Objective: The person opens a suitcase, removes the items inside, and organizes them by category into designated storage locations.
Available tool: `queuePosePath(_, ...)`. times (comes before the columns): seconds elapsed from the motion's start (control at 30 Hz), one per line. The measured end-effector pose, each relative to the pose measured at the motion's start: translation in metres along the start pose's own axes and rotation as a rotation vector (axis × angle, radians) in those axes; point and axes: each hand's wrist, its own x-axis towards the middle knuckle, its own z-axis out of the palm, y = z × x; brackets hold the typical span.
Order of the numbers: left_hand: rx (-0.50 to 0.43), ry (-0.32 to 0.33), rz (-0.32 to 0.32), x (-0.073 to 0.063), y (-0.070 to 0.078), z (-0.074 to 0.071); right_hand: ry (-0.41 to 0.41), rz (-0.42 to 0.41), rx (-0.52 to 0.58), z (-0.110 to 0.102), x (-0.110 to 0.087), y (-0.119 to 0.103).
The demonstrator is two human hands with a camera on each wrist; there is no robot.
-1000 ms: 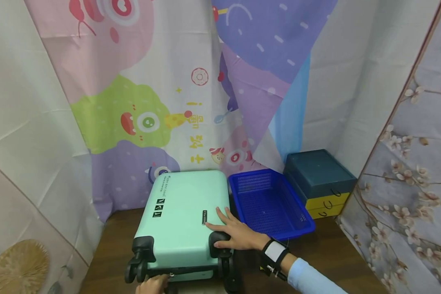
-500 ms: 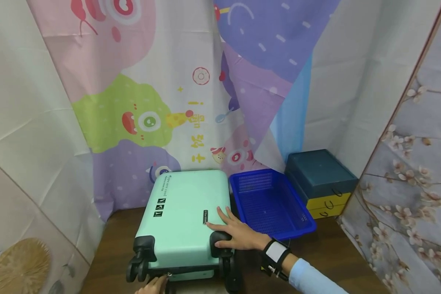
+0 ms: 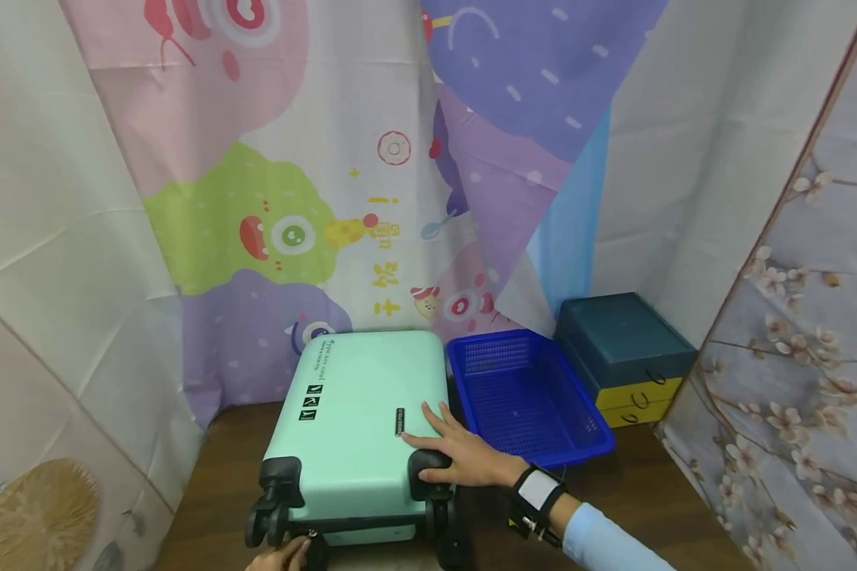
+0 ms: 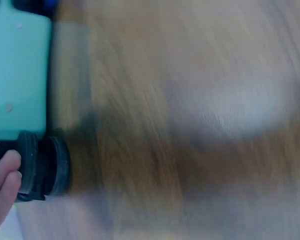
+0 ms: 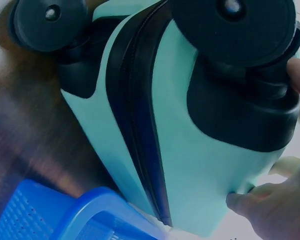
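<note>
A mint-green hard-shell suitcase point(image 3: 364, 381) lies flat on the table, its black wheels point(image 3: 274, 503) facing me. My left hand point(image 3: 282, 555) pinches the small metal zipper pull point(image 3: 313, 534) on the dark zipper band point(image 3: 364, 523) along the near end, close to the left wheel. In the left wrist view, its fingertips point(image 4: 10, 170) overlap a black double wheel point(image 4: 45, 165); the zipper pull is hidden there. My right hand point(image 3: 460, 452) rests with spread fingers on the near right corner of the shell, across the black wheel housing point(image 5: 245, 110).
Right of the suitcase stands a blue plastic basket point(image 3: 528, 396). Behind it, against the backdrop, a dark green box point(image 3: 624, 333) sits with yellow drawers point(image 3: 636, 400) below. Wood-grain table surface point(image 3: 217, 476) shows left of the suitcase. A patterned curtain point(image 3: 286, 159) hangs behind.
My left hand has slid left along the near end of the suitcase, and the zipper pull has moved left with it. My right hand stays in place on the corner.
</note>
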Motion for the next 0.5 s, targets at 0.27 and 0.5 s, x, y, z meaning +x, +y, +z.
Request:
queuePosePath(0.27, -0.177, 0.107, 0.011, -0.003, -0.015, 0.007, -0.018, -0.002, 0.044, -0.007, -0.005, 0.010)
queuePosePath(0.5, -0.243, 0.130, 0.051, -0.005, -0.013, 0.009, -0.020, 0.005, 0.062, -0.013, -0.010, 0.018)
